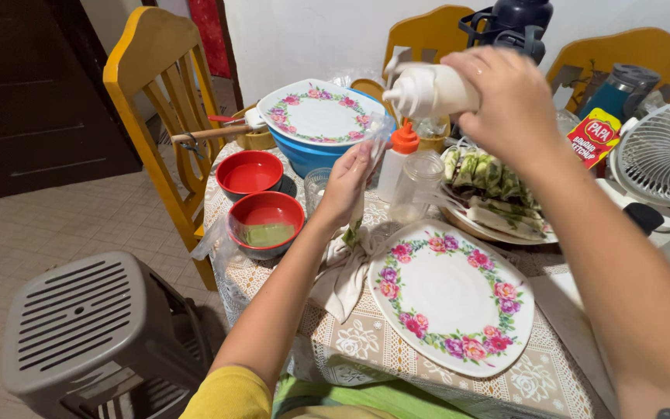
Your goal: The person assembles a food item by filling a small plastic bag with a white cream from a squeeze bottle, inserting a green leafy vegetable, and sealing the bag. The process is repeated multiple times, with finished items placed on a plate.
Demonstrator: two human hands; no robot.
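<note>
— Above the lace-covered table [366, 341], right hand [509, 97] clamped around a white squeeze bottle [428, 91], nozzle pointing left?

— Yes. Below it, left hand [348, 180] pinching thin clear plastic wrap [378, 133], fingers together, just over a crumpled cloth [343, 271] beside the empty floral plate [453, 295].

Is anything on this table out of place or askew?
Yes. One flowered plate rests tilted on the blue bowl, and the right hand holds a white squeeze bottle sideways.
</note>
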